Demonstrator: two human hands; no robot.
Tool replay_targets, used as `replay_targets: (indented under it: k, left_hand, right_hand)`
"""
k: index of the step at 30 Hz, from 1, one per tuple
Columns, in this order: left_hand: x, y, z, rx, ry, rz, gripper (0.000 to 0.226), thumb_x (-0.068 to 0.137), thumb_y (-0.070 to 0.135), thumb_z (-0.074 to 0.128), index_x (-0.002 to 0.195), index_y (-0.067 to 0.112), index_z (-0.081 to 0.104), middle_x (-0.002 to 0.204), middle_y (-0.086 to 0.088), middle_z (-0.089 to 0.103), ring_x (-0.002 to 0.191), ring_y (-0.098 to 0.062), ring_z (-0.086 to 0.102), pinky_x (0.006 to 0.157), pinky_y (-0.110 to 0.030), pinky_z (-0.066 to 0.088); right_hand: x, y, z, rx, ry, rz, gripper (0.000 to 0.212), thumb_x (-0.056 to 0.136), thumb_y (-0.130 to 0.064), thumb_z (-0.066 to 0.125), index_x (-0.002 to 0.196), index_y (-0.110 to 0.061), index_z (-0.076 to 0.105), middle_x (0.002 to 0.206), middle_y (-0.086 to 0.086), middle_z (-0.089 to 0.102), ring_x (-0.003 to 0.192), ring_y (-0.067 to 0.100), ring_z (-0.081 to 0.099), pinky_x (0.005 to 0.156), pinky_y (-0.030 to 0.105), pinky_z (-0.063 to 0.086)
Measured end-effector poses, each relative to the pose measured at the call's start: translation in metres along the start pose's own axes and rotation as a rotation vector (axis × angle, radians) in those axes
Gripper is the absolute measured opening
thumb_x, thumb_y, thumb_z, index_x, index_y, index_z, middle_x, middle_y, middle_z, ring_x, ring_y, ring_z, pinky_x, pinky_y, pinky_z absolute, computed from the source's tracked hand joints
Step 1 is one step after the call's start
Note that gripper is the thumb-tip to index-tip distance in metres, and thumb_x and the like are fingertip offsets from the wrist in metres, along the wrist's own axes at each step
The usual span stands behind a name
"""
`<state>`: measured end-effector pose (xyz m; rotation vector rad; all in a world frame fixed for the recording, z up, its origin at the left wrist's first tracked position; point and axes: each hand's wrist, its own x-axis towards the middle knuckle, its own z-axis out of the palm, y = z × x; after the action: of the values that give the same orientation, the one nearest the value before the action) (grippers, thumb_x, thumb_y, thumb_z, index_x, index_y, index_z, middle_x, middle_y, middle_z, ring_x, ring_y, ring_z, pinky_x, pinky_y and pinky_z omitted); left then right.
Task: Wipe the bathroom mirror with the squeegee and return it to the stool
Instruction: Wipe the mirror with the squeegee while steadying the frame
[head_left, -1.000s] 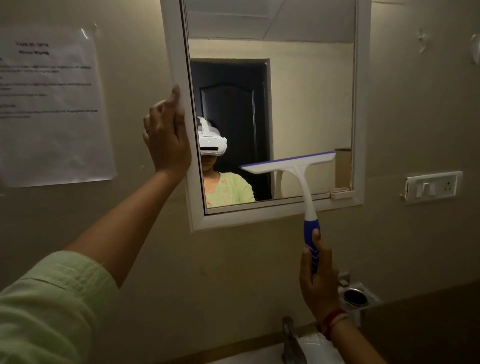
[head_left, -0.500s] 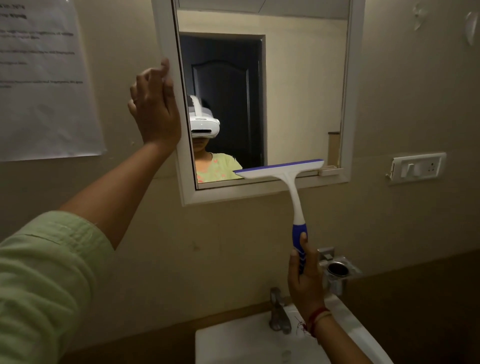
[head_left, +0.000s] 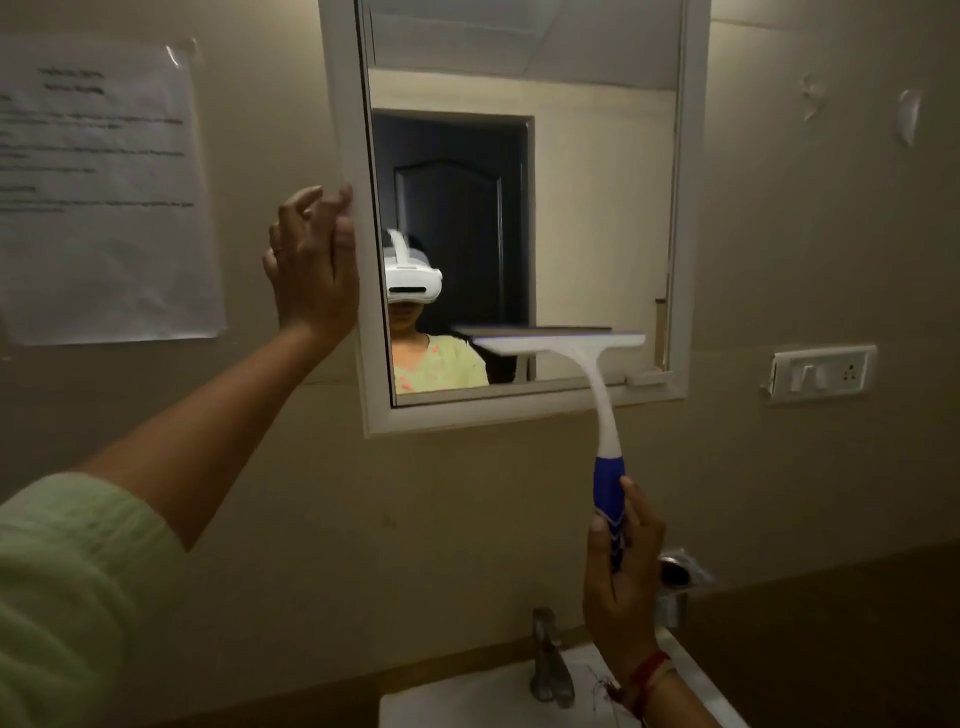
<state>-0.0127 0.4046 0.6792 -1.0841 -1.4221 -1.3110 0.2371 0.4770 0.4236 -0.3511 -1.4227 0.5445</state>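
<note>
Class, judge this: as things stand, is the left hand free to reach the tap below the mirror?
Probably yes. The left hand only rests on the mirror frame, empty, and nothing blocks the way to the tap.

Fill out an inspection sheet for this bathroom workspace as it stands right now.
Surface: mirror in a white frame, glass reflecting a dark door.
Job's things: squeegee, blade across the lower glass; stool not in view.
Clutter: nothing seen.
Grippers: left hand rests on the frame's left edge; right hand grips the blue handle.
Cables: nothing seen.
Surroundings: paper notice on the wall at left, switch plate at right, tap and sink below.
</note>
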Motion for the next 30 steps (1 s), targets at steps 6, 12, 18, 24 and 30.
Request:
replay_targets:
  k: [6, 12, 18, 24, 30]
  left_hand:
    - [0.002, -0.009, -0.019, -0.054, 0.101, 0.003, 0.036, 0.098, 0.030, 0.030, 0.127, 0.015, 0.047, 0.127, -0.015, 0.047, 0.115, -0.027, 0.044, 0.093, -0.034, 0.032]
    - [0.031, -0.010, -0.037, -0.127, 0.083, -0.025, 0.031, 0.098, 0.026, 0.037, 0.124, 0.009, 0.037, 0.086, -0.017, 0.064, 0.082, -0.033, 0.061, 0.082, -0.052, 0.046]
    - [0.073, 0.012, -0.049, -0.066, 0.033, 0.125, 0.028, 0.098, 0.030, 0.037, 0.116, 0.009, 0.041, 0.059, -0.011, 0.054, 0.049, -0.010, 0.057, 0.055, -0.020, 0.045]
    - [0.070, 0.024, -0.050, -0.014, 0.025, 0.125, 0.055, 0.095, 0.048, 0.023, 0.096, 0.008, 0.061, 0.055, -0.007, 0.054, 0.053, -0.027, 0.060, 0.068, -0.040, 0.050]
    - [0.069, 0.027, -0.049, 0.183, 0.072, 0.125, 0.079, 0.085, 0.071, 0.005, 0.108, 0.010, 0.050, 0.075, -0.011, 0.054, 0.075, -0.028, 0.050, 0.088, -0.049, 0.031]
  right_hand:
    - [0.115, -0.067, -0.017, 0.148, 0.073, -0.197, 0.039, 0.093, -0.018, 0.041, 0.124, -0.042, 0.034, 0.104, -0.015, 0.055, 0.065, 0.004, 0.054, 0.053, 0.015, 0.048]
    - [0.215, -0.102, -0.024, 0.019, 0.051, -0.229, 0.035, 0.096, -0.018, 0.042, 0.129, -0.020, 0.032, 0.092, 0.000, 0.059, 0.063, 0.003, 0.054, 0.055, 0.015, 0.047]
    - [0.285, -0.124, -0.008, -0.057, 0.063, -0.264, 0.037, 0.097, -0.023, 0.039, 0.133, -0.019, 0.032, 0.102, 0.011, 0.059, 0.068, 0.005, 0.055, 0.060, 0.013, 0.048]
    - [0.315, -0.129, 0.023, -0.086, 0.057, -0.387, 0.040, 0.095, -0.022, 0.043, 0.133, -0.012, 0.035, 0.120, 0.013, 0.058, 0.086, 0.013, 0.060, 0.070, 0.009, 0.048]
    - [0.335, -0.126, 0.030, -0.093, 0.068, -0.430, 0.042, 0.094, -0.021, 0.045, 0.133, -0.010, 0.035, 0.125, 0.013, 0.055, 0.089, 0.010, 0.057, 0.069, 0.006, 0.045]
